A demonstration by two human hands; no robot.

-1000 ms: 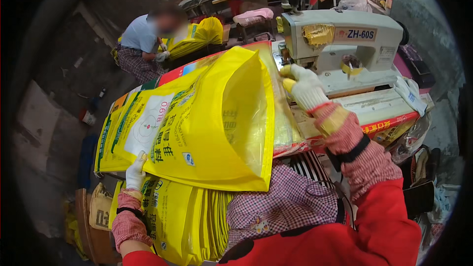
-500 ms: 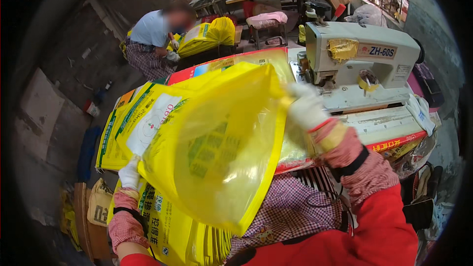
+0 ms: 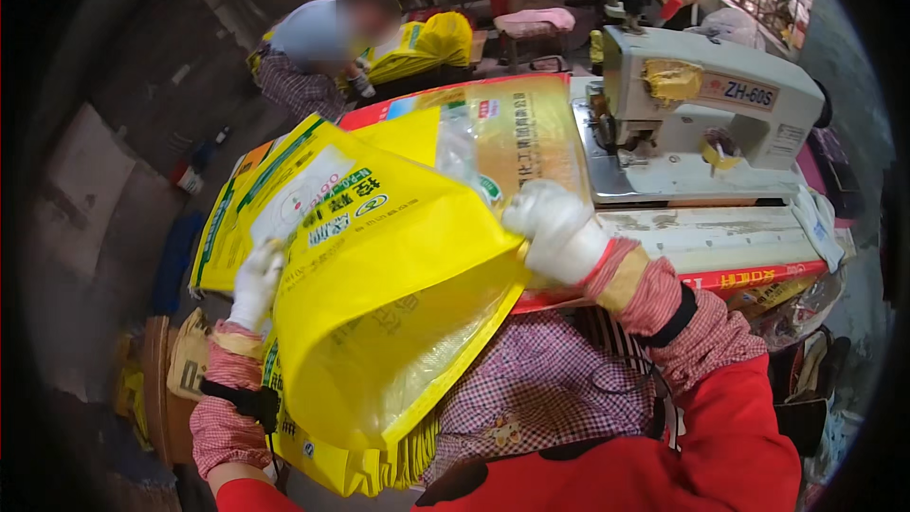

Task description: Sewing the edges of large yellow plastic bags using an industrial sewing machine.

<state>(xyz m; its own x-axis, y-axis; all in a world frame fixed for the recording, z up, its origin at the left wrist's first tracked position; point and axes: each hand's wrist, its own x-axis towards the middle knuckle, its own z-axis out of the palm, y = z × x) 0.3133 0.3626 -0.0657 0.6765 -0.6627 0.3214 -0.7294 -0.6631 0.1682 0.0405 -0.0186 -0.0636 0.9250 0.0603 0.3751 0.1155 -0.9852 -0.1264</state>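
Note:
A large yellow woven plastic sack (image 3: 408,232) with dark and green print hangs between my hands, its wide mouth gaping toward me and its pale inside showing. My right hand (image 3: 555,230), in a white glove, is closed on the sack's right corner at the mouth. On the left side my left hand (image 3: 256,284), also gloved, grips the sack's edge, its fingertips partly hidden. Under the held sack, more yellow sacks (image 3: 332,465) lie stacked close to my lap. Another yellow sack (image 3: 220,239) is spread on the table's left end.
A white industrial sewing machine (image 3: 711,100) stands on the table to the right. Red-and-yellow sheeting (image 3: 536,123) covers the tabletop. Beyond the table a person (image 3: 318,43) bends over another yellow bundle (image 3: 427,43). A stool with a pink cloth (image 3: 534,23) stands behind.
The raised sack has come down and its mouth has tipped lower toward me. My right hand has moved down and slightly left; my left hand has risen a little. The person behind bends lower.

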